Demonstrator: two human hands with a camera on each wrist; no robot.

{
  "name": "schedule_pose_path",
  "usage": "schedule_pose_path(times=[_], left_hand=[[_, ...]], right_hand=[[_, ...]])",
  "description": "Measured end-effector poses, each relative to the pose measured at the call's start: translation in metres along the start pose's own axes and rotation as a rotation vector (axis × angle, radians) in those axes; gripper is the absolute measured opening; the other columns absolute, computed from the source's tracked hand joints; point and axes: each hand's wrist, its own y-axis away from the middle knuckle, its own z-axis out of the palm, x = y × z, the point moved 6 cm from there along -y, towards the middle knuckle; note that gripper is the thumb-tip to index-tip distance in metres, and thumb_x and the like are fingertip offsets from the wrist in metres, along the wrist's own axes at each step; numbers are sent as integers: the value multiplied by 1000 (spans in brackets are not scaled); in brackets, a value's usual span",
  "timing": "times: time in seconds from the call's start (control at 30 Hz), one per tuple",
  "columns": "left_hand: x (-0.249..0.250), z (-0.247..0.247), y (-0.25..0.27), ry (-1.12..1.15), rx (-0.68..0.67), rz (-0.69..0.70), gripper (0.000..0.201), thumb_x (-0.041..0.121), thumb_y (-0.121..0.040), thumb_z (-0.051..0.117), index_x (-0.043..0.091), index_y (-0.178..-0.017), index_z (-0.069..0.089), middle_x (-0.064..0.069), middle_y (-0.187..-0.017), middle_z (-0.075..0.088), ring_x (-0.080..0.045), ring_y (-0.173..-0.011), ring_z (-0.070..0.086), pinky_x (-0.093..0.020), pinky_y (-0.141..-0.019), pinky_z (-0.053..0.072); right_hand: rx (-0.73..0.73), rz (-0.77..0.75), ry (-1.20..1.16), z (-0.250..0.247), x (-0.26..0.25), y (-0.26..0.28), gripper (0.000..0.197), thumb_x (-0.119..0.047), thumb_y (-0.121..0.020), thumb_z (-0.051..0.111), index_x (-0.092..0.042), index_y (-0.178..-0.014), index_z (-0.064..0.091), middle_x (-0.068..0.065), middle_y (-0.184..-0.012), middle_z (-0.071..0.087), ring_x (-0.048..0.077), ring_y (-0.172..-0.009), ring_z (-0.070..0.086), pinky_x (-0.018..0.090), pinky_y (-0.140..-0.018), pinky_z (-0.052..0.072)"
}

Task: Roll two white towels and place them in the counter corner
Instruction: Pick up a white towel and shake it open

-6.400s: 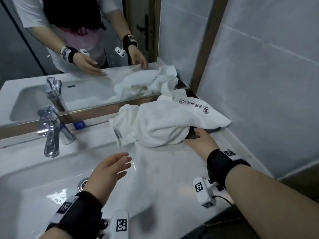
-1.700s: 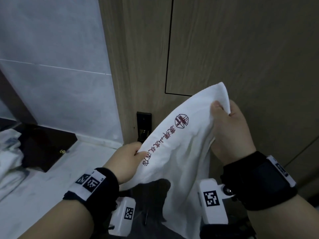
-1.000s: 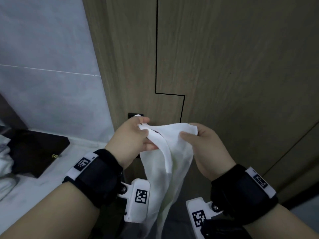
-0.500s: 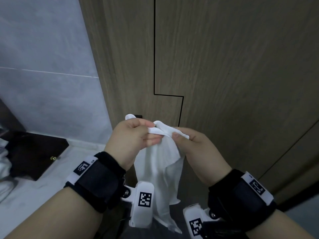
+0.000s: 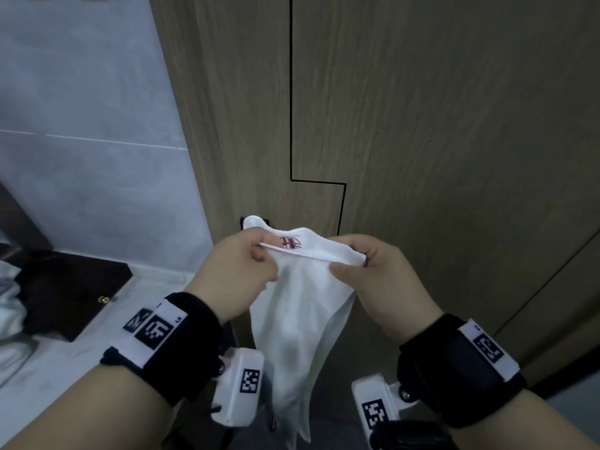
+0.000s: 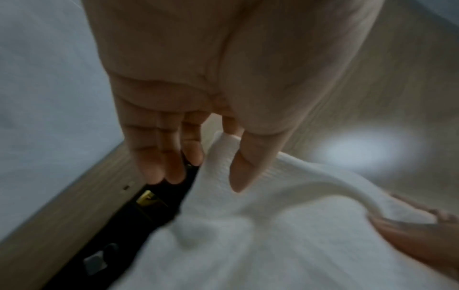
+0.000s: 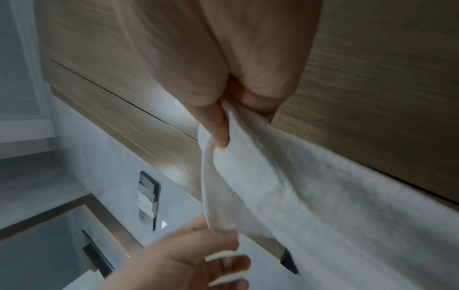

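I hold a white towel [image 5: 302, 306] with a red printed logo in the air in front of a wooden door. My left hand [image 5: 242, 264] pinches its folded top edge on the left, thumb over the cloth [image 6: 248, 206]. My right hand [image 5: 367, 274] pinches the same edge on the right, thumb and forefinger closed on the towel [image 7: 285, 186]. The rest of the towel hangs down between my wrists. A second white towel [image 5: 9, 306] lies crumpled at the far left edge on the counter.
A white counter [image 5: 97, 339] runs along the lower left, with a dark brown tray [image 5: 71, 293] on it by the grey tiled wall [image 5: 91, 125]. The wooden door [image 5: 422, 125] with a black latch plate stands straight ahead, close to my hands.
Since a second ago my hands have spread the folded top edge slightly wider apart, and the red logo now shows at the top. The towel stays held in the air.
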Motion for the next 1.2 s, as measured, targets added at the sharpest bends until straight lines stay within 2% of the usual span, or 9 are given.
schedule_pose_path(times=[0.07,0.2,0.37,0.53,0.73,0.8,0.93,1.1,1.2], left_hand=[[-5,-6,-3,-230,-30,31,23,1,-77,66,23,-75,72,3,-60,59,-8,-54,53,-15,-52,40],[-18,-14,-8,-337,-73,16,20,14,-84,73,19,-66,68,2,-80,65,-12,-70,58,-16,-59,37],[-21,-26,-10,-144,-35,-20,19,17,-85,74,2,-76,68,-14,-82,71,-23,-76,64,-31,-75,47],[-11,-35,-11,-3,23,11,28,27,-72,80,8,-64,62,-7,-66,59,-19,-67,55,-38,-72,45],[4,-39,-10,130,96,58,38,31,-64,79,-1,-66,58,-20,-67,57,-23,-64,55,-40,-66,44],[10,-39,-10,129,106,88,40,30,-65,78,-3,-67,56,-13,-65,54,-19,-62,51,-37,-63,40],[20,-43,-11,77,121,132,32,30,-62,79,2,-66,63,-7,-62,57,-15,-59,52,-33,-61,41],[23,-54,-10,-68,131,173,32,38,-59,86,12,-62,67,-11,-60,60,-14,-57,52,-32,-60,42],[22,-60,-9,-142,155,181,28,33,-62,92,16,-62,70,-9,-63,66,-10,-55,55,-29,-58,44]], right_hand=[[-11,-26,-14,-3,-2,-2,27,-3,-78,63,-19,-98,73,2,-97,75,19,-90,70,31,-75,53],[-46,-52,-99,-7,-6,-5,51,10,-81,63,-31,-111,69,-2,-106,71,16,-96,69,27,-76,54],[4,-14,19,-13,-5,-5,33,8,-84,63,-21,-92,76,-2,-104,74,16,-98,68,30,-82,55],[-31,86,89,-18,-3,-2,20,-2,-75,79,-17,-88,75,9,-99,73,20,-86,69,37,-79,57],[-145,96,138,-16,-6,3,29,-16,-63,89,-21,-87,74,19,-100,70,42,-96,64,55,-89,52],[-171,88,201,-15,-5,3,25,-17,-64,88,-22,-83,73,15,-97,70,38,-93,65,50,-86,54],[-144,76,342,-18,0,1,15,-22,-70,85,-25,-74,70,-11,-71,65,-1,-63,57,12,-60,45],[-81,86,321,-26,0,-4,8,-21,-80,77,-19,-77,69,8,-78,65,9,-71,57,27,-70,46],[-27,73,279,-25,-4,-7,11,-15,-83,73,-15,-75,66,-1,-71,61,10,-64,57,23,-59,50]])
